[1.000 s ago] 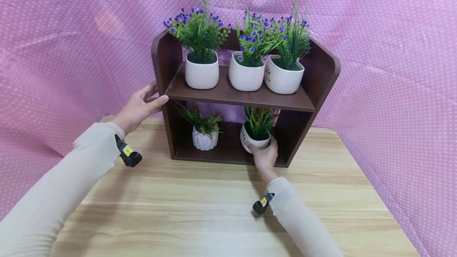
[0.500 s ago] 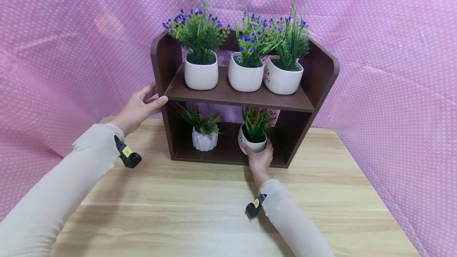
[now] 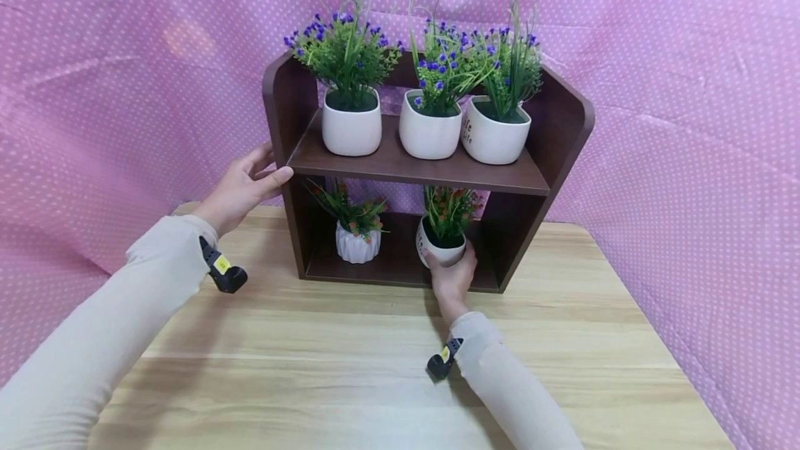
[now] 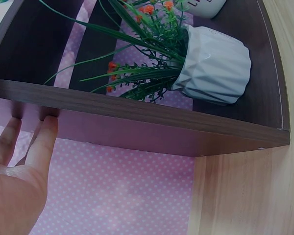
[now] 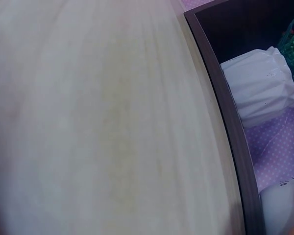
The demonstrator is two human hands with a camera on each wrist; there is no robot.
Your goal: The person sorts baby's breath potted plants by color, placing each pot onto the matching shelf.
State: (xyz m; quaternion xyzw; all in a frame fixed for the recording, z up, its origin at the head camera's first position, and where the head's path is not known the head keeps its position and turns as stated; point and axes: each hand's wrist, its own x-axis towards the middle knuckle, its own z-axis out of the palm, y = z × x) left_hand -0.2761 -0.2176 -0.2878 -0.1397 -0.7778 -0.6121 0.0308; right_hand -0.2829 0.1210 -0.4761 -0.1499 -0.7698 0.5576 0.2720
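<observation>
A dark brown two-tier shelf (image 3: 425, 171) stands on the table. My left hand (image 3: 242, 189) is at its left side, the straight fingers (image 4: 41, 147) touching the outer panel and the thumb laid on the front edge. On the lower tier, my right hand (image 3: 455, 276) grips a white lettered flowerpot (image 3: 440, 252) with orange-flowered greenery, thumb at its front left and fingers round its right side. Left of it sits a white fluted flowerpot (image 3: 358, 245), seen also in the right wrist view, where only a sliver of my right hand shows.
Three white flowerpots with purple flowers line the upper tier: a left pot (image 3: 352, 127), a middle pot (image 3: 430, 130) and a right pot (image 3: 498, 136). Pink dotted cloth (image 3: 675, 123) hangs behind and beside the wooden table (image 3: 325, 360).
My right hand has shifted the lettered flowerpot a little to the left along the lower tier, mostly in the first half second. The left hand keeps its place at the shelf's side.
</observation>
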